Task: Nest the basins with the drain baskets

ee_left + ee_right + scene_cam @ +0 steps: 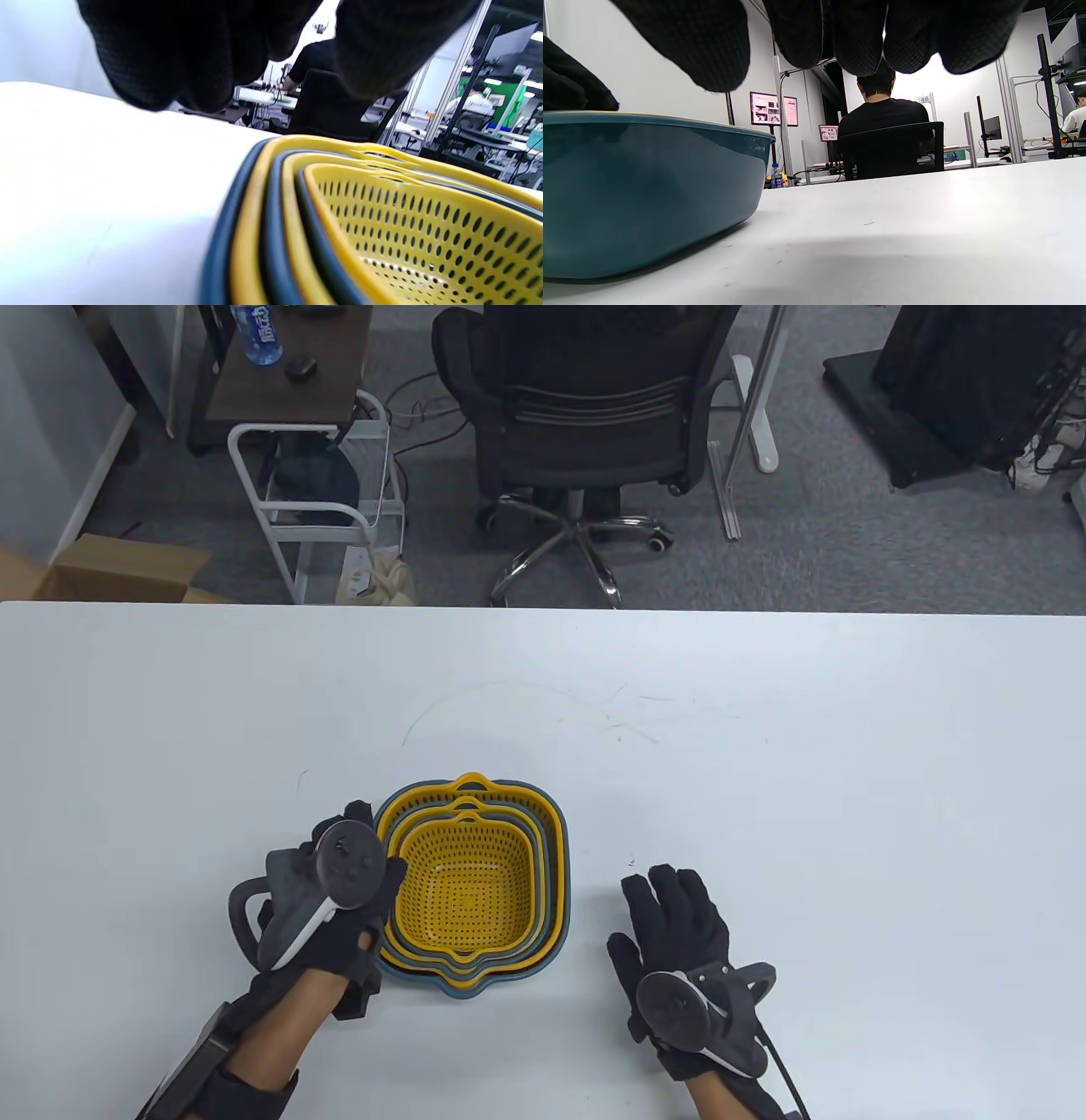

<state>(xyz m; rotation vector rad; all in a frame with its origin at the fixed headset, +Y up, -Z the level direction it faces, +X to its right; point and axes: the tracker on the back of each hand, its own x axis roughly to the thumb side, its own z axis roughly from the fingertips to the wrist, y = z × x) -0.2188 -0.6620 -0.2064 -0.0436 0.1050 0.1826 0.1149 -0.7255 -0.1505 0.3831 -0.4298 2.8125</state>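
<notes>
Basins (556,848) and yellow drain baskets (465,891) sit nested in one stack on the white table (764,746), between our hands. Our left hand (339,899) is at the stack's left rim; whether its fingers grip it, we cannot tell. Our right hand (679,937) lies flat apart, fingers extended, close together.

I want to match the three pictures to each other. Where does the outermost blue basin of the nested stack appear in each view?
Table view: outermost blue basin, lower centre, between the hands.
Left wrist view: its rim curves along the bottom, left of centre.
Right wrist view: its side wall fills the left.
Shared landmark: the white table.
</notes>
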